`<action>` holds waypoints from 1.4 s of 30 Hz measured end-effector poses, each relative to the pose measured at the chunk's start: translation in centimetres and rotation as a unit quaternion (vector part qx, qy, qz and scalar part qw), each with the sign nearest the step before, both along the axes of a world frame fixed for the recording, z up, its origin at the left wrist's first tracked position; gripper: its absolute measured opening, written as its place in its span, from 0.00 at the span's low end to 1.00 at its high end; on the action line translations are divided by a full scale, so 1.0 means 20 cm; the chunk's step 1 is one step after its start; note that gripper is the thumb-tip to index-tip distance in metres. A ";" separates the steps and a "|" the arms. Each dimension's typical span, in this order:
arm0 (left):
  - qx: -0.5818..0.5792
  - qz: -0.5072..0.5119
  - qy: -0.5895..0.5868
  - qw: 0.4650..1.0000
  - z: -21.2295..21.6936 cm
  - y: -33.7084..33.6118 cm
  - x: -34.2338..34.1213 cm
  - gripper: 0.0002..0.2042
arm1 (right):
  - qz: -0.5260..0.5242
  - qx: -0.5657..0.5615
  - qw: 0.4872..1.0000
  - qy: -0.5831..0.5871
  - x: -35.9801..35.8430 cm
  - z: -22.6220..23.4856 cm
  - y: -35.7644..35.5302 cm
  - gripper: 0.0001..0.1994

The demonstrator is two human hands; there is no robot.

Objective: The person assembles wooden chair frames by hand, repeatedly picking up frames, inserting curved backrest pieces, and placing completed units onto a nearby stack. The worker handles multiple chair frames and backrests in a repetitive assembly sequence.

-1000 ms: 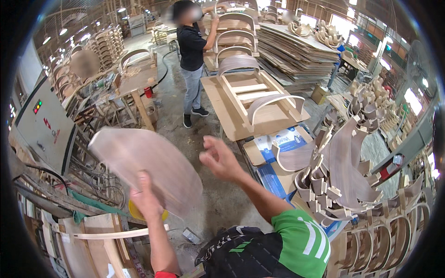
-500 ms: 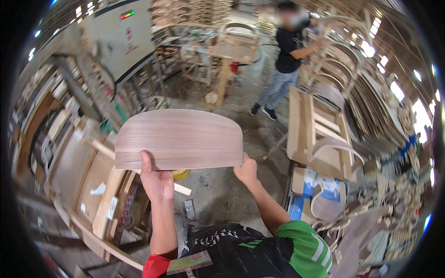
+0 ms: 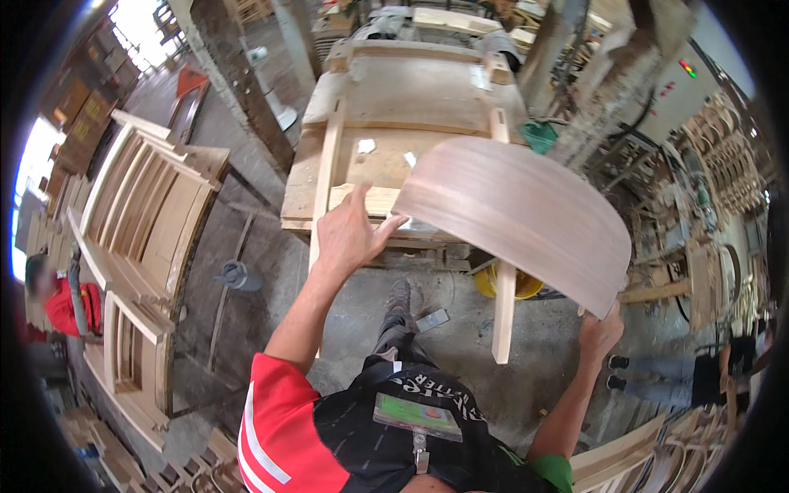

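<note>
A big curved sheet of thin brown wood (image 3: 526, 218) is held up in the middle right of the frame. It bends like half a ring, and its lines run along its length. The left hand (image 3: 349, 234) is in the middle of the frame, at the sheet's left end. Its fingers are spread and its thumb points at the sheet's edge; it touches or nearly touches that end. The right hand (image 3: 600, 335) is at the lower right. It is closed on the bottom corner of the sheet, with its fingers wrapped over the edge.

Under the sheet stands a large pale wooden table (image 3: 411, 99) in the upper middle. A yellow round bucket (image 3: 505, 286) sits on the grey floor just below the sheet. Light wooden frames with slats (image 3: 140, 230) lie stacked on the left. A person in a red top (image 3: 64, 304) is at the far left edge.
</note>
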State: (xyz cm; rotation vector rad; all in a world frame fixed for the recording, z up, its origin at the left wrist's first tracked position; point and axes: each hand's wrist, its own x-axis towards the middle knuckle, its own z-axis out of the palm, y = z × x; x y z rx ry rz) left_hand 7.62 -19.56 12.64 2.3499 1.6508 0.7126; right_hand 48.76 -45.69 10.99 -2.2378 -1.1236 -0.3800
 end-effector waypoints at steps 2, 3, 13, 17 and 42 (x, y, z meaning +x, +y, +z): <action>0.021 -0.003 0.013 1.000 -0.04 0.17 -0.01 0.28 | 0.043 -0.011 0.999 0.017 0.00 0.06 0.29 0.16; 0.008 0.002 0.034 0.999 -0.06 0.29 -0.02 0.29 | 0.049 -0.023 0.999 0.007 0.01 0.09 0.44 0.16; 0.217 -0.014 -0.064 0.974 -0.18 1.58 -0.20 0.21 | 0.135 -0.070 0.986 -0.065 0.05 0.36 1.90 0.21; 0.192 -0.006 -0.070 0.979 -0.20 1.87 -0.18 0.18 | 0.107 -0.075 0.990 -0.045 0.07 0.26 2.24 0.20; 0.057 0.086 -0.020 0.994 -0.39 1.92 -0.15 0.19 | 0.123 -0.133 0.983 -0.019 0.19 -0.19 2.49 0.25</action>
